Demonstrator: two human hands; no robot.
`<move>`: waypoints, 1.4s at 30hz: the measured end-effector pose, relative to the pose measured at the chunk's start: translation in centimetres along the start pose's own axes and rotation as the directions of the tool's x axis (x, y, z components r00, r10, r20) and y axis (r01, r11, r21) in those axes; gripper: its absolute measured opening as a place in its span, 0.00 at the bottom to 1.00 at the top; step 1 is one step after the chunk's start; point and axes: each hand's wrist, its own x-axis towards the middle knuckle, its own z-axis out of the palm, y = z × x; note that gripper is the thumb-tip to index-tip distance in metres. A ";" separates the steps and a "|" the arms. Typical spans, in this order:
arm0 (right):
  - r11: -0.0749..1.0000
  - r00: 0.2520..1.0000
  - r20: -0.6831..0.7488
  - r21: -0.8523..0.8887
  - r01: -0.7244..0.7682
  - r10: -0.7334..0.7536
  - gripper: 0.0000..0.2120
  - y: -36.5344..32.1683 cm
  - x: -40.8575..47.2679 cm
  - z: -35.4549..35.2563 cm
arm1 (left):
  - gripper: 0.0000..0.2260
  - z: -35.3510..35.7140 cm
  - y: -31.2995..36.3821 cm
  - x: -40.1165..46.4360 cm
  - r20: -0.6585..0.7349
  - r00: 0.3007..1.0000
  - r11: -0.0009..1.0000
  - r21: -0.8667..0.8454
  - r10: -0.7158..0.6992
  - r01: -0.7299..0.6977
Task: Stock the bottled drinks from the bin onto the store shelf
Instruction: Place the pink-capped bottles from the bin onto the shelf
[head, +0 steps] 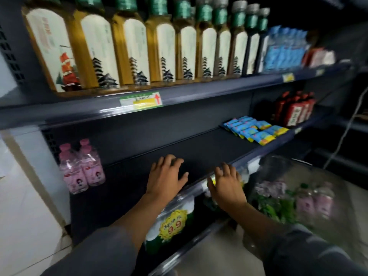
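Two pink bottles [82, 168] stand on the shelf [139, 156]; both hands empty.

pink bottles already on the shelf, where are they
Head view: the pink bottles stand at the far left of the middle shelf, left of the left hand.

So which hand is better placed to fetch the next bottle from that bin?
Probably the right hand: it hangs at the shelf edge beside the clear bin of pink bottles. The left hand is farther away.

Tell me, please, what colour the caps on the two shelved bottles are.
Pink caps, seen in the head view.
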 end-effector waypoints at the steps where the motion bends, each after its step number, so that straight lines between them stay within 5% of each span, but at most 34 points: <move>1: 0.999 0.999 -0.006 -0.002 -0.039 0.039 0.28 2.0 -0.4 -0.4 | 0.22 0.5 1.8 0.9 0.005 1.000 1.000 -0.011 0.023 -0.023; 9: 0.961 0.965 -0.042 -0.089 -0.262 0.259 0.23 15.5 -4.5 -3.5 | 0.21 6.9 17.1 4.3 0.061 0.982 0.977 -0.132 0.179 -0.170; 15: 0.890 0.891 0.056 -0.113 -0.443 0.451 0.28 24.0 -9.6 -4.8 | 0.23 11.7 25.7 4.1 0.104 0.941 0.929 -0.230 0.321 -0.291; 24: 0.808 0.794 0.166 -0.027 -0.589 0.584 0.39 30.4 -9.9 -2.8 | 0.27 20.0 32.5 4.6 0.263 0.904 0.905 -0.356 0.337 -0.233; 31: 0.748 0.735 0.182 0.000 -0.664 0.653 0.32 36.7 -4.7 2.0 | 0.29 26.2 37.3 7.0 0.330 0.883 0.917 -0.332 0.335 -0.223; 37: 0.669 0.662 0.177 0.026 -0.742 0.728 0.38 41.4 -1.6 4.9 | 0.27 30.6 43.1 8.4 0.442 0.837 0.926 -0.332 0.322 -0.180; 42: 0.713 0.698 0.175 -0.031 -0.701 0.694 0.36 44.3 0.0 6.6 | 0.21 34.3 45.5 8.1 0.485 0.809 0.923 -0.343 0.333 -0.175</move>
